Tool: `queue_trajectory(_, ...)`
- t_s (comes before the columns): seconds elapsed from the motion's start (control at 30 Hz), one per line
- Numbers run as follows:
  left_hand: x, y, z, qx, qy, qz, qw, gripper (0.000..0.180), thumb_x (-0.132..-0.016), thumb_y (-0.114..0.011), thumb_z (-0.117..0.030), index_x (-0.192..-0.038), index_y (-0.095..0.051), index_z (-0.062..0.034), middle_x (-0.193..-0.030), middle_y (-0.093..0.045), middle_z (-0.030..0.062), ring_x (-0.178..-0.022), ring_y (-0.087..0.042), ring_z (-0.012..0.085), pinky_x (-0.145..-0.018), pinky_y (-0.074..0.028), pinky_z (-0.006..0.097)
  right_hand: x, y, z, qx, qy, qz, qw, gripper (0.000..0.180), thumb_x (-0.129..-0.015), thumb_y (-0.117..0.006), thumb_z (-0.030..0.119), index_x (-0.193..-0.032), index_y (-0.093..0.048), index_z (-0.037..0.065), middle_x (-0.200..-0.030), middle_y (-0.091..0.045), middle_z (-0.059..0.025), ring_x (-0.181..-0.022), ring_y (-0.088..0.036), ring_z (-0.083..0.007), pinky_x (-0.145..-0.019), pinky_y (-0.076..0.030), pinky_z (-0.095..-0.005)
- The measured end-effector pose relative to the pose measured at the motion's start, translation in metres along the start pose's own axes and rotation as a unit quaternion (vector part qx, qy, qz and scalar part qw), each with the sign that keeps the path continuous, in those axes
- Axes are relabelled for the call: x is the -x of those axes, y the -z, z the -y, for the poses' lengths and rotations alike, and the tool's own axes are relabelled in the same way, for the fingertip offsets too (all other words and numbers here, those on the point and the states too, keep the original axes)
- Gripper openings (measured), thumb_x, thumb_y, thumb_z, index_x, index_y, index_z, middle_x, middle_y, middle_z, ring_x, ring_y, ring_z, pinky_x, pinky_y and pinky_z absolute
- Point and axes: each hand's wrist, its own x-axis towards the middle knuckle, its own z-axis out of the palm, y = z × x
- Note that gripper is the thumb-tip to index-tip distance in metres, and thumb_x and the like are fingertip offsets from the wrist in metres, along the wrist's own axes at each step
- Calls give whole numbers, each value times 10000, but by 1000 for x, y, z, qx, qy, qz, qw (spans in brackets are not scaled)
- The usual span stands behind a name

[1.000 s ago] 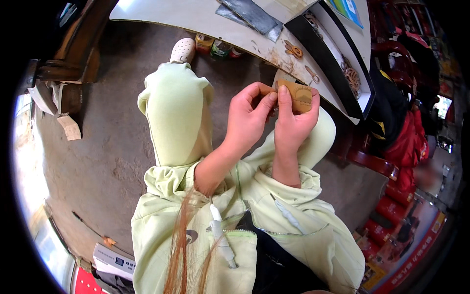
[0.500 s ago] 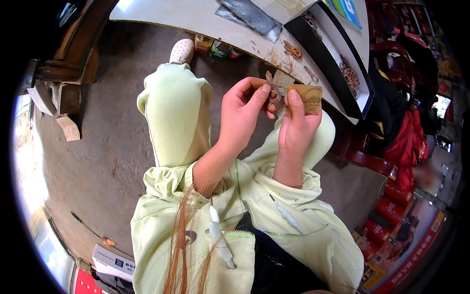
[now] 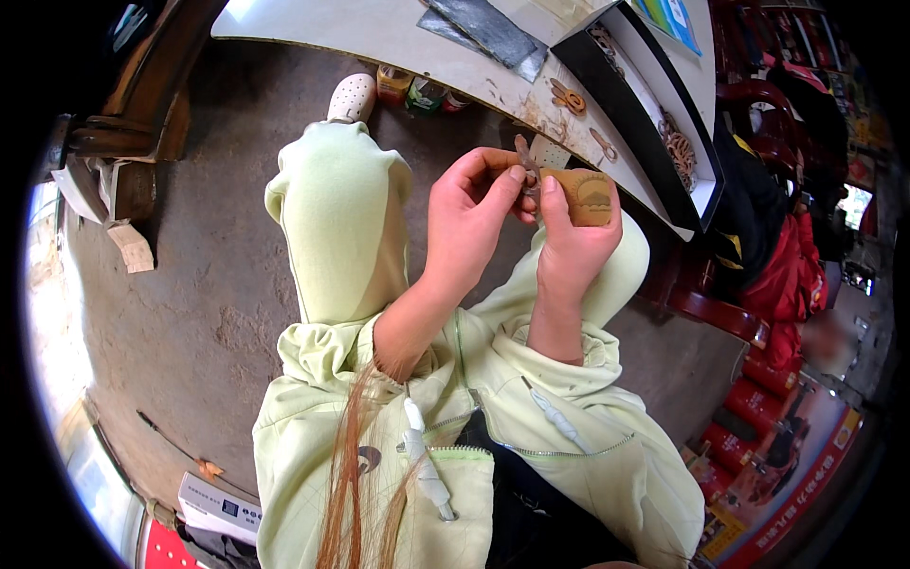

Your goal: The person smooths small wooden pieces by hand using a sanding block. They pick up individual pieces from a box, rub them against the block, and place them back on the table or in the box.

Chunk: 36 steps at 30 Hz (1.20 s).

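My left hand (image 3: 471,204) pinches a small brown wooden piece (image 3: 523,152) between thumb and fingertips, above my knees. Most of that piece is hidden by the fingers; a narrow end sticks up. My right hand (image 3: 575,251) grips a small brown square of sandpaper (image 3: 590,192) with a dark printed mark on its back, the thumb pressing on its left part. The sandpaper's left edge meets the wooden piece, and the two hands nearly touch.
On the pale table (image 3: 360,30) lie dark grey sheets (image 3: 488,36), brown dust and looped wooden pieces (image 3: 569,98). A long black box (image 3: 630,114) with more small pieces stands at its right. Bottles (image 3: 424,93) stand under the table edge. Dark wooden furniture (image 3: 133,104) is at left.
My right hand has moved the sandpaper left and slightly down against the wooden piece, showing more of the printed mark. My left hand has stayed nearly still.
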Motion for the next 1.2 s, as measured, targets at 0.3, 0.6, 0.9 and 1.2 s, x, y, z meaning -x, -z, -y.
queue_trajectory(0.3,4,3,6,-51,0,-5,999,83,-917,-559,-62,-930,-583,16,-774,-589,19,-632,-533,64,-524,-442,213,1,-3,0,-3,-1,29,1000,191,-811,-649,-30,-814,-465,22,-703,-582,-39,-561,-551,-80,-492,-456,-224)
queue_trajectory(0.6,4,1,10,-54,16,-1,998,78,-919,-554,-62,-919,-581,11,-775,-589,20,-621,-521,63,-524,-436,213,-3,2,-4,4,2,25,1000,216,-801,-662,-19,-787,-454,34,-679,-565,-25,-529,-520,-67,-476,-428,-213)
queue_trajectory(0.9,3,0,9,-47,1,-2,999,86,-918,-557,-66,-922,-585,16,-761,-582,17,-631,-526,61,-524,-441,211,-2,3,-7,-8,5,37,999,226,-820,-649,-15,-787,-432,38,-687,-556,-36,-507,-518,-73,-435,-430,-220)
queue_trajectory(1.2,6,-4,7,8,41,35,999,104,-918,-553,-71,-946,-579,26,-818,-598,52,-663,-556,100,-576,-479,237,-5,5,1,-101,-69,-17,992,131,-854,-651,38,-915,-538,9,-758,-590,-38,-568,-526,-80,-471,-424,-224)
